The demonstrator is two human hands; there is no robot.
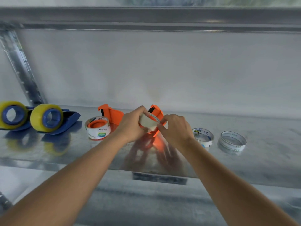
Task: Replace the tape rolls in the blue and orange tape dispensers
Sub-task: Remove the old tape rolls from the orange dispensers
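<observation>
My left hand [132, 125] grips a pale tape roll [147, 122] seated in an orange dispenser [156, 115], held just above the metal shelf. My right hand [175, 128] pinches the roll's edge or tape end at the dispenser's right side. A second orange dispenser [110, 115] lies on the shelf to the left with a white labelled roll [97, 130] on its hub. Two blue dispensers [14, 116] [65, 119] with yellowish rolls [46, 118] stand at the far left.
Two spent tape cores stand right of my hands: a labelled one [203, 136] and a clear ring [232, 142]. The shiny metal shelf [268, 136] has a back wall behind and a front lip [48, 165] below my forearms.
</observation>
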